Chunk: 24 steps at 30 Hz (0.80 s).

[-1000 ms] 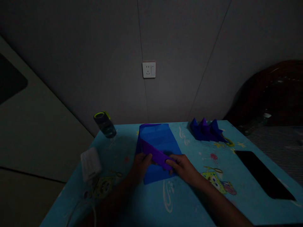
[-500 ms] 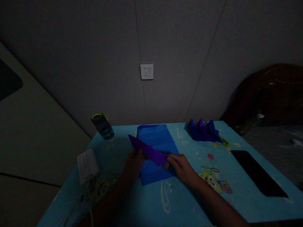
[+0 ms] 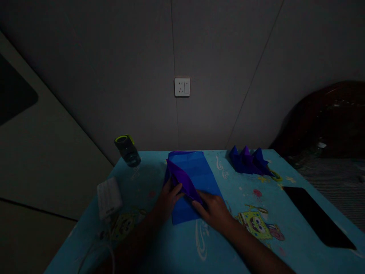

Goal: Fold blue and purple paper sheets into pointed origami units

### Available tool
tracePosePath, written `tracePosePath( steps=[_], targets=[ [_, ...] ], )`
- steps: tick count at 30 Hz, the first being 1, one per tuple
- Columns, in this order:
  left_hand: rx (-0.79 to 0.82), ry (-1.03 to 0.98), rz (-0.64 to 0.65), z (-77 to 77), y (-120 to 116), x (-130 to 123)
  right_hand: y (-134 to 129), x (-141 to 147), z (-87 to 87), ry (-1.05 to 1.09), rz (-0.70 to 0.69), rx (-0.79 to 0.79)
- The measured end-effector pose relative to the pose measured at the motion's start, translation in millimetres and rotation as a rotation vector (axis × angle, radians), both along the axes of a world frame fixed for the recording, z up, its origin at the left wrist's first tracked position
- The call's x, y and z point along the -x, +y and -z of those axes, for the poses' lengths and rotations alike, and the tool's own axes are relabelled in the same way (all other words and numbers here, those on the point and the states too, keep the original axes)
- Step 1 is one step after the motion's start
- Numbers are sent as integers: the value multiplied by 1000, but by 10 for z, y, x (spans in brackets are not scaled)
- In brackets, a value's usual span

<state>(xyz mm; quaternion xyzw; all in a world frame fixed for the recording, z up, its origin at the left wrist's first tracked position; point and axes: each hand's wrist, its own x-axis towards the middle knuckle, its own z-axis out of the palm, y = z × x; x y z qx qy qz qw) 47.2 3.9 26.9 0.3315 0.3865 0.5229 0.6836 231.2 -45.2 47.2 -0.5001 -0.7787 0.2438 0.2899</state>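
A folded piece of purple paper (image 3: 184,180) is held between my two hands, tilted from upper left to lower right. My left hand (image 3: 169,196) grips its near left side, with fingers reaching onto the fold. At its lower right end, my right hand (image 3: 211,207) has thumb and fingers closed on the paper. Underneath lie blue paper sheets (image 3: 203,179), flat on the table, with a purple edge showing at the far side. Several folded blue and purple paper boats (image 3: 248,161) stand together at the back right.
On the left are a dark bottle with a green rim (image 3: 127,151) and a white power bank (image 3: 109,198) with a cable. To the right lies a black phone-like slab (image 3: 316,217). The cartoon-print table (image 3: 222,247) meets a wall with a socket (image 3: 182,87).
The purple paper has turned steeper, its faces have parted somewhat, and both hands have shifted their hold on it. The whole view has moved slightly.
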Motion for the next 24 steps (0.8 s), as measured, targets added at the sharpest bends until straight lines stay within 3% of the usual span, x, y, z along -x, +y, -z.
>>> tracePosePath(
  steps=[3, 7, 10, 13, 17, 20, 24],
  targets=[
    [-11, 100, 49, 41, 16, 34, 0, 0, -38, 74, -22, 20],
    [-143, 271, 227, 17, -10, 54, 54, 4, -1, 215, 80, 99],
    [-235, 293, 352, -38, -68, 44, 104, -1, 82, 309, 151, 196],
    [-167, 270, 377, -30, -109, 44, 140, -8, 128, 494, 142, 325],
    [21, 152, 293, 68, -100, 64, 151, 4, 98, 689, 114, 447],
    [3, 169, 256, 92, -75, 65, 113, 33, 72, 616, 181, 318],
    [-162, 276, 264, 26, -67, 38, 34, 67, 88, 382, 258, 108]
  ],
)
